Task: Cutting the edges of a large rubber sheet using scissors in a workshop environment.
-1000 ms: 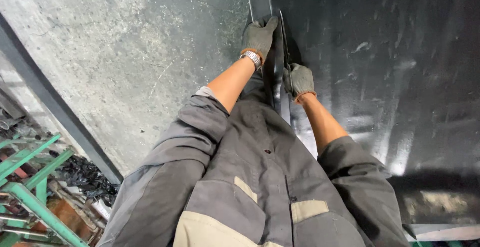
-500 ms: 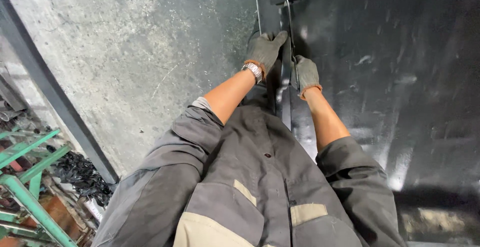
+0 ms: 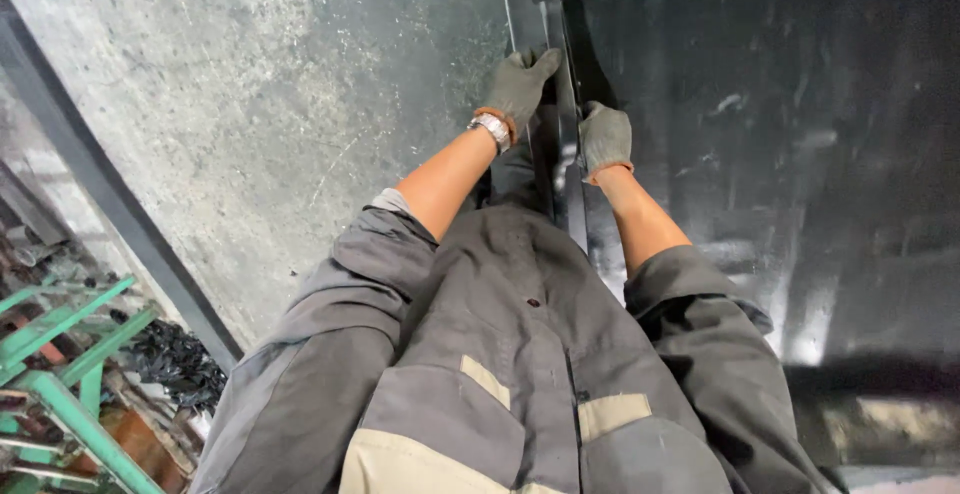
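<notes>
At the edge of a large black steel sheet (image 3: 800,154), seen from the head camera looking down my front, I log the following.

Item one: left hand (image 3: 518,84), grey work glove, wristwatch (image 3: 492,128) at the cuff. Fingers laid flat and together along a narrow dark metal strip (image 3: 556,74) that runs beside the sheet's edge. It presses on the strip; I cannot tell whether the fingers wrap it.

Item two: right hand (image 3: 604,138), same glove, curled over the strip from the sheet side, just below the left. It looks closed on the edge, though the fingertips are hidden.

Item three: the strip itself, lying lengthwise between both hands, touching the sheet and passing down out of sight behind my grey work jacket (image 3: 520,354).

Item four: concrete floor (image 3: 250,104), scuffed and pale, left of the strip. A dark steel bar (image 3: 110,214) crosses it diagonally.

Item five: green metal frame (image 3: 60,384) at lower left, with dark scrap (image 3: 175,364) heaped beside it.

Progress, as I judge it: both hands are set on the strip and it sits against the sheet; whether it is seated, fastened or only being held in line, the view does not show.
</notes>
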